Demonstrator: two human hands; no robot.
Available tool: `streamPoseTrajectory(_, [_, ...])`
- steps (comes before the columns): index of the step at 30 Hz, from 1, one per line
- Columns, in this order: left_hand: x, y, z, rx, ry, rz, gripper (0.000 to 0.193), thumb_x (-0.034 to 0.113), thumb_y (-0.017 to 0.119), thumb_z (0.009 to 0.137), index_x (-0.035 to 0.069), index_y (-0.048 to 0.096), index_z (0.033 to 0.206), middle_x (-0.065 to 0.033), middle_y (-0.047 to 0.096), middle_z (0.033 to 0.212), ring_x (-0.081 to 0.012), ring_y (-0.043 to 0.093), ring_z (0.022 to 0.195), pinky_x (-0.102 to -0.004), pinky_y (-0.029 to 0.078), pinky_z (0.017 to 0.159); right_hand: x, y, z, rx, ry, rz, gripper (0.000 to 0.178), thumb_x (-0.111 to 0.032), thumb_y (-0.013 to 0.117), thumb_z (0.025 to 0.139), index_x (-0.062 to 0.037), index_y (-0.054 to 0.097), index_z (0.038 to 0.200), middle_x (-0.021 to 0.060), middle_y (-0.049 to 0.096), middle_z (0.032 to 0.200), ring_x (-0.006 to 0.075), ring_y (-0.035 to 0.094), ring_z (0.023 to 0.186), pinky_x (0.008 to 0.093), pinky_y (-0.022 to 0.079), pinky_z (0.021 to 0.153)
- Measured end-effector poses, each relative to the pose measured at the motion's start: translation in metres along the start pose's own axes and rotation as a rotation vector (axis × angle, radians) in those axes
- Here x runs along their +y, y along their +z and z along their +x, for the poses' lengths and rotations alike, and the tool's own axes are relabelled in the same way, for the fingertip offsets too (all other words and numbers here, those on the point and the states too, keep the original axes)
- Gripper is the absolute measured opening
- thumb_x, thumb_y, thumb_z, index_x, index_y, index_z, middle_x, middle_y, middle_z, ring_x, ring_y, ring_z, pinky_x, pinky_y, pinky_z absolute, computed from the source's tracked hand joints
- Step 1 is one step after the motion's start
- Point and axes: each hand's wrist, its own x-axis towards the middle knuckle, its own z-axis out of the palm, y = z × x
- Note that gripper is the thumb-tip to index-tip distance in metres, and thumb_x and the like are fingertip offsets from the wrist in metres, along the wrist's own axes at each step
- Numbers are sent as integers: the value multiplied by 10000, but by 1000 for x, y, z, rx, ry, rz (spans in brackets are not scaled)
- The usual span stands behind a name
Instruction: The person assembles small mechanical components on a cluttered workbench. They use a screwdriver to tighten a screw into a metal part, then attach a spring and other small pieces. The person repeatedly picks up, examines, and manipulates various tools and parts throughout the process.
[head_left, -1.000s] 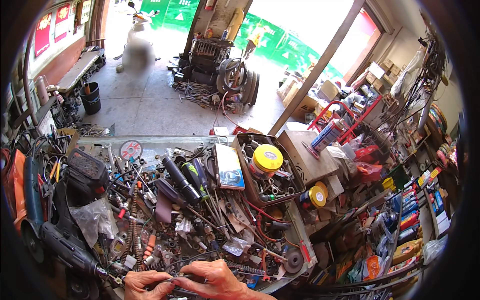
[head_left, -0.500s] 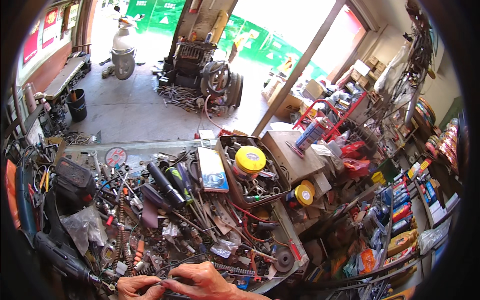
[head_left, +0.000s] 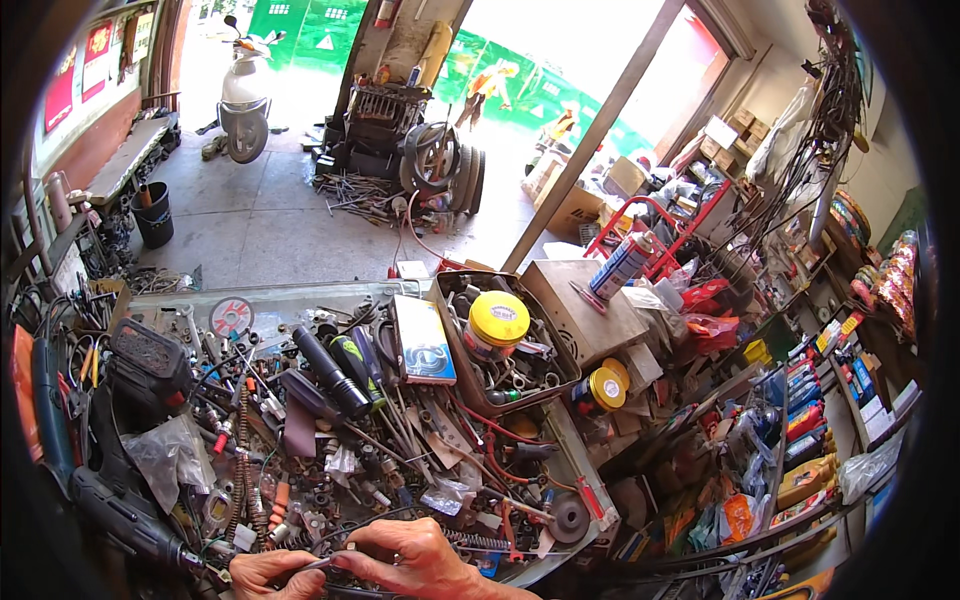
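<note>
Both of my hands are at the lower edge, close together over the cluttered bench. My left hand (head_left: 268, 572) has its fingers closed on one end of a thin, dark, cable-like piece (head_left: 316, 566). Thumb and fingers of my right hand (head_left: 412, 558) pinch the same piece from the other side. Its exact kind is hard to make out, and its lower part is hidden by the fingers and the frame edge. Just beyond the right hand lies a coil spring (head_left: 475, 541). A black power drill (head_left: 130, 515) lies beside the left hand.
Loose parts and tools cover the bench, with a black flashlight (head_left: 330, 370), a blue-white box (head_left: 425, 340) and a metal tray (head_left: 560, 385) holding a yellow-lidded tub (head_left: 497, 320). A spray can (head_left: 622, 265) stands on a metal box (head_left: 560, 305). Beyond are a scooter (head_left: 245, 105) and two people outside.
My hands have shifted slightly, and the right fingers have turned a little around the dark piece. Outside, a person in orange has come more into view.
</note>
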Motion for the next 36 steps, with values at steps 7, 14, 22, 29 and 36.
streamPoseTrajectory(7, [-12, -3, 2, -51, 110, 91, 176, 13, 684, 862, -25, 682, 1033, -13, 640, 688, -42, 529, 526, -183, 389, 457, 9, 2, -2, -176, -99, -82, 188, -129, 726, 839, 18, 684, 948, 111, 674, 769, 167, 647, 620, 266, 497, 560])
streamPoseTrajectory(14, [-3, -1, -1, -14, 34, 24, 180, 10, 670, 868, -27, 679, 1044, -20, 633, 679, -51, 518, 513, -194, 392, 459, -2, 1, -2, -36, 3, 88, 181, -114, 744, 805, 9, 682, 923, 105, 671, 741, 135, 624, 633, 287, 499, 565])
streamPoseTrajectory(22, [-9, -2, 0, -20, 103, 64, 202, 26, 674, 871, -23, 679, 1066, -4, 624, 673, -36, 499, 511, -186, 375, 458, 6, 3, -1, -106, -233, 48, 290, -101, 751, 809, -18, 675, 1076, 109, 672, 811, 156, 640, 687, 280, 497, 596])
streamPoseTrajectory(29, [-11, -1, -2, -16, 121, 46, 205, 22, 673, 870, -24, 679, 1070, -9, 634, 679, -39, 515, 519, -184, 383, 463, 7, 3, -4, -153, -216, 46, 245, -87, 702, 859, -8, 672, 1089, 95, 692, 853, 156, 654, 729, 268, 504, 631])
streamPoseTrajectory(36, [-11, -1, -1, -52, 138, 40, 192, 19, 669, 871, -24, 683, 1057, -13, 639, 682, -40, 520, 523, -184, 386, 466, 6, 4, -9, -246, 145, 478, 243, -73, 673, 896, 15, 662, 1122, 17, 686, 833, 50, 583, 697, 207, 482, 600])
